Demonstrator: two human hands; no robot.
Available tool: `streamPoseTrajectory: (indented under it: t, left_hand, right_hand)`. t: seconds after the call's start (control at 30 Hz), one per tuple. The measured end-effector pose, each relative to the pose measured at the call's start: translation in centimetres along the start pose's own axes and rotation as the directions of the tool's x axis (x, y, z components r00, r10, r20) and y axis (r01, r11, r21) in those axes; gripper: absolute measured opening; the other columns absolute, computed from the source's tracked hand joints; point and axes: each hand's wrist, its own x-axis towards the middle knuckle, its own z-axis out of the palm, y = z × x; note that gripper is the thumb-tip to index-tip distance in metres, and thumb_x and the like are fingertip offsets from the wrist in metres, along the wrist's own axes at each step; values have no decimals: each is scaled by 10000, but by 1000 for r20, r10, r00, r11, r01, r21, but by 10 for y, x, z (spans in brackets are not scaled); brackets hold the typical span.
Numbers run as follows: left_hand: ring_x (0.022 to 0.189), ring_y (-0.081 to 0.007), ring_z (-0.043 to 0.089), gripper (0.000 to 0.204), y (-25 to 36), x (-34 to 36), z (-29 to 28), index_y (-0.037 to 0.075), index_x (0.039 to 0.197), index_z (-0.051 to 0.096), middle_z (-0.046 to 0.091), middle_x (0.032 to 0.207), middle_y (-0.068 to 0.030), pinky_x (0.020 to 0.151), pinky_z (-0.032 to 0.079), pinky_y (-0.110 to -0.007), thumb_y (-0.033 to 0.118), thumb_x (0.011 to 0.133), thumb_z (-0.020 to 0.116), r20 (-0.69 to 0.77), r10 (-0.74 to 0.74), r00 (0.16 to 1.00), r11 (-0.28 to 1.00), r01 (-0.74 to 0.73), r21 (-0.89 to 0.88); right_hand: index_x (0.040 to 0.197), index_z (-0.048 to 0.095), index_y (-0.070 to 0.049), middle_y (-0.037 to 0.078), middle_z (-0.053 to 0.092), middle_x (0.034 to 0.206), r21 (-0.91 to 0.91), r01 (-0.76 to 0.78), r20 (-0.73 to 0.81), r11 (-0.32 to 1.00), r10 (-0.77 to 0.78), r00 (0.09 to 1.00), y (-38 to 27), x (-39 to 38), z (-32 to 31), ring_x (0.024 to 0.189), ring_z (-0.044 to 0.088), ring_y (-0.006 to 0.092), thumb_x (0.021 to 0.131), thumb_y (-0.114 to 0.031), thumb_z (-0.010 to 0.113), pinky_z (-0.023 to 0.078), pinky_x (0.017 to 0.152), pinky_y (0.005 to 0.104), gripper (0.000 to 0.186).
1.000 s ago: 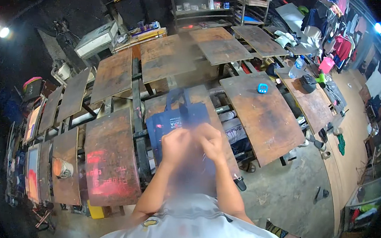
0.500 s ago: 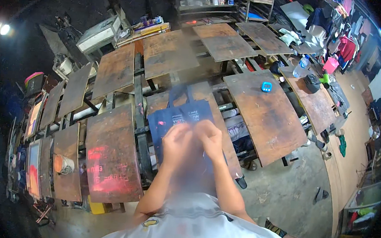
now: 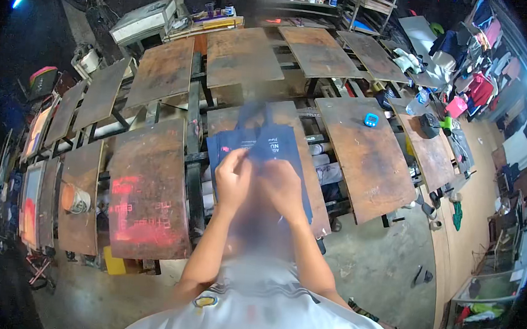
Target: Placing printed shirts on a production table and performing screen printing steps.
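Note:
A navy blue fabric tote bag [image 3: 283,140] with pale print lies on a brown wooden board [image 3: 223,115], its handles toward the far side. Over the bag's left half is my left hand [image 3: 232,179], fingers curled and thumb drawn in toward them. My right hand [image 3: 281,187] is bent over the bag's middle, close beside the left, its fingers folded under. A blurred vertical band runs between the hands and hides the fingertips. Whatever they pinch, whether part of the bag or something small, does not show.
Similar boards stand in two rows on dark metal frames. A blue timer [image 3: 371,120] sits on the board to the right; a water bottle [image 3: 417,103] and black box [image 3: 429,125] are beyond. A bucket [image 3: 76,199] rests at left. Shelves [image 3: 301,5] stand behind.
My hands have drawn slightly apart, the left one shifting a little left. The whole view has also shifted slightly. The bag still lies on the same board.

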Motion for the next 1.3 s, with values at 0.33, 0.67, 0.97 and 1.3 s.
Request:
streamPoseTrajectory:
  t: [0.33,0.67,0.97,1.3]
  left_hand:
    - [852,-226,661,298,5,-29,-9,-28,1180,548,657,966,-177,759,509,-364,118,934,632,13,160,987,972,-160,170]
    - [593,-150,504,217,9,-30,-47,-20,929,606,559,659,-127,585,435,-333,187,987,577,162,-99,982,993,87,75]
    - [723,-416,627,176,-2,-38,-32,-27,922,611,639,794,-236,639,483,-456,141,874,608,318,36,947,991,-76,114]
    - [776,-401,641,226,22,-28,60,-36,1052,632,658,881,-255,712,492,-400,155,978,535,182,150,972,979,-172,112]
  right_hand:
    - [949,680,50,178,675,847,-213,-7,-16,977,4,1000,0,-27,27,728,663,318,810,-41,696,524,697,350,167]
    - [854,676,40,-30,582,683,330,-415,35,848,429,903,-3,-32,39,654,477,45,921,-176,681,388,580,239,226]
    - [940,687,35,86,684,841,1,-156,-173,988,154,973,-18,-34,28,698,620,117,862,-80,710,488,631,282,141]
    - [891,628,41,217,626,797,-172,-119,-73,978,108,991,2,-26,-57,681,596,373,872,-92,624,491,647,360,134]
